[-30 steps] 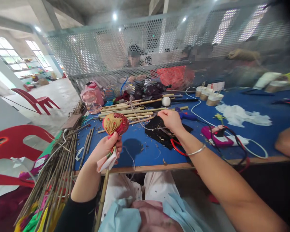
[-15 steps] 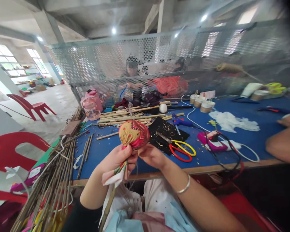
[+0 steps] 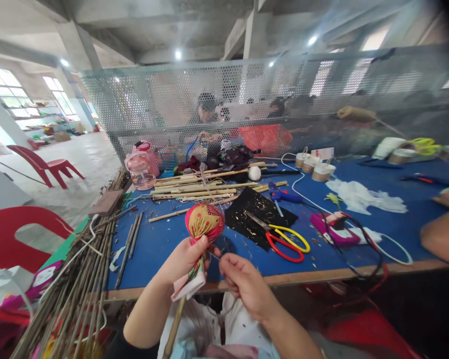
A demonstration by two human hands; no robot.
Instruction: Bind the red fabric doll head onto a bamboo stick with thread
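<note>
my left hand (image 3: 187, 262) pinches the neck of the patterned cloth ball (image 3: 205, 220) over the blue table (image 3: 153, 264), left of the scissors (image 3: 279, 235); my right hand (image 3: 245, 281) pinches what looks like thread (image 3: 214, 256). excess pull could snap it; slack could loosen the gathers.

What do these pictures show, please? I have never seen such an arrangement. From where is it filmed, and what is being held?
There is no machine here: these are a person's bare hands, filmed by a camera worn on the head, looking forward and down. The left hand grips a stick just below its round cloth head. The right hand is close by, its fingers pinched together, perhaps on a thin thread. On the blue table lie scissors, partly over a black sheet, a blue glue gun and bamboo pieces.
</note>
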